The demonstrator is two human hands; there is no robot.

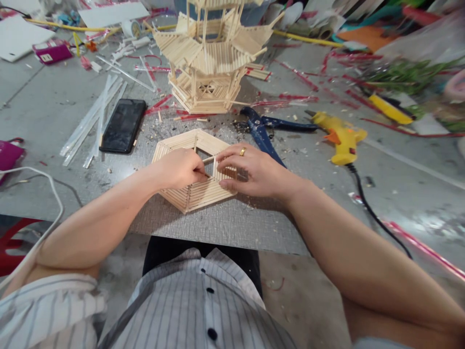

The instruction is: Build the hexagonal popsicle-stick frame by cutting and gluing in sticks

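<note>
A hexagonal frame (203, 198) built of thin wooden sticks lies on the grey board in front of me, with an opening at its middle. My left hand (178, 167) is closed over its left side, fingers curled down at the central opening; whatever they pinch is too small to make out. On the frame's right side rests my right hand (250, 169), its fingers bent but apart, touching the sticks near the opening. A ring (242, 151) is on one of its fingers. Both hands partly cover the frame.
A stick-built pagoda model (214, 53) stands behind the frame. Blue cutting pliers (259, 128) and a yellow glue gun (343, 140) lie to the right. On the left are a black phone (122, 126), clear glue sticks (92, 114) and a white cable (54, 194).
</note>
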